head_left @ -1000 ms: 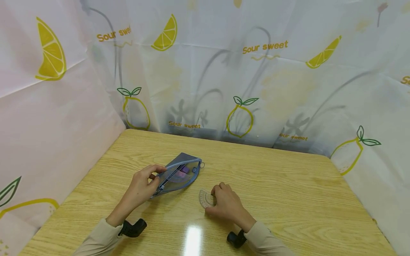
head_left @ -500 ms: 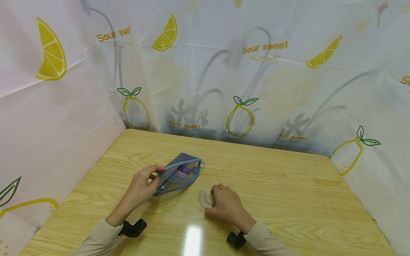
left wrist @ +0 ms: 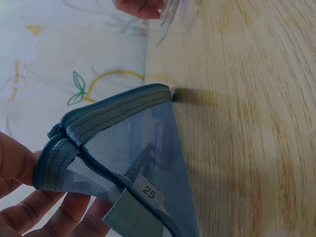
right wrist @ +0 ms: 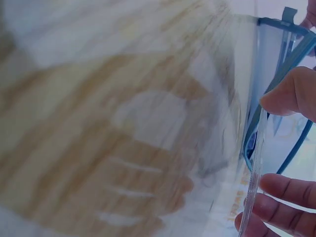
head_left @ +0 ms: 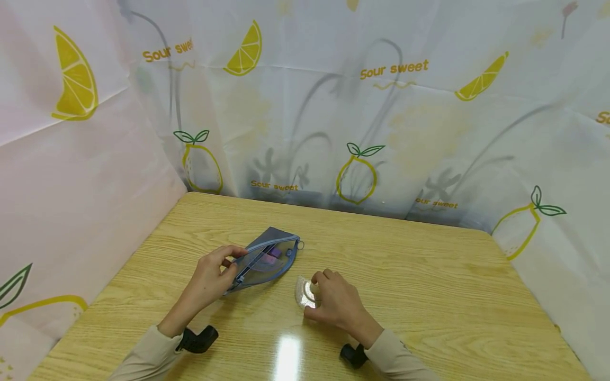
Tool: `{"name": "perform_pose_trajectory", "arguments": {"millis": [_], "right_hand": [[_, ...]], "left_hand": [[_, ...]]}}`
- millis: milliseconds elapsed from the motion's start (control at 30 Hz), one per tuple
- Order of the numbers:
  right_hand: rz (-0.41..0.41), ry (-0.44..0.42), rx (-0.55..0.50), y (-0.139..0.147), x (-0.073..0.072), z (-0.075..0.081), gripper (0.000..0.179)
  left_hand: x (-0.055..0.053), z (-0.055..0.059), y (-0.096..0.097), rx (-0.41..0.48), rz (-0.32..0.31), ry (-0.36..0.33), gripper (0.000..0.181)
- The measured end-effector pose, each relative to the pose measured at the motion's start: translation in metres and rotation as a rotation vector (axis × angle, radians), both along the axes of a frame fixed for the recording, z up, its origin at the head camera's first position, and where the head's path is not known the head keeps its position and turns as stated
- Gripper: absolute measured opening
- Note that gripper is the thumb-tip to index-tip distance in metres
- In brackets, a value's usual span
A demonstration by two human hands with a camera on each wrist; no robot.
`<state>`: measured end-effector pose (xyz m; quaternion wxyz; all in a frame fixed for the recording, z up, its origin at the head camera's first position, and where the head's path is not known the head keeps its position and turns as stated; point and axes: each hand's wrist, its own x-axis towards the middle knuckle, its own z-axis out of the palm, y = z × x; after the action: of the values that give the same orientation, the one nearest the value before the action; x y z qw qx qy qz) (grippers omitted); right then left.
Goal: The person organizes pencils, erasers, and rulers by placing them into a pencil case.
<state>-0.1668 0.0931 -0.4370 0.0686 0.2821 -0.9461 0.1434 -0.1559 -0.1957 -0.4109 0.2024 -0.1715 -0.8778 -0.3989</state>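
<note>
A blue mesh zip pouch lies with its zipped mouth agape on the table, purple and pink items showing inside. My left hand pinches the pouch's near left end between thumb and fingers; the left wrist view shows the mesh and a "25" label up close. To the right of the pouch, my right hand holds a clear plastic protractor by its edges. In the right wrist view the protractor appears edge-on between thumb and fingers. Its right part is hidden behind the hand.
The wooden table extends widely to the right of both hands. A fabric backdrop with lemon prints rises behind its back edge and along the left side. Black wrist cameras sit under both sleeves.
The protractor in my right hand has tilted and now catches bright light, with the right hand shifting slightly. My left hand and the pouch stay in place.
</note>
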Motion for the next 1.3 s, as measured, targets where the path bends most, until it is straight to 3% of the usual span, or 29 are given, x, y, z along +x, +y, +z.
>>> {"name": "perform_pose_trajectory", "arguments": {"millis": [567,1300], "right_hand": [[0.019,0.077,-0.07,0.002,-0.001,0.002,0.047],[0.015,0.11,-0.089,0.006,0.0,0.012,0.048]], "left_hand": [[0.0,0.0,0.0,-0.001,-0.005,0.01,0.033],[0.0,0.0,0.0,0.001,-0.002,0.013,0.034]]}}
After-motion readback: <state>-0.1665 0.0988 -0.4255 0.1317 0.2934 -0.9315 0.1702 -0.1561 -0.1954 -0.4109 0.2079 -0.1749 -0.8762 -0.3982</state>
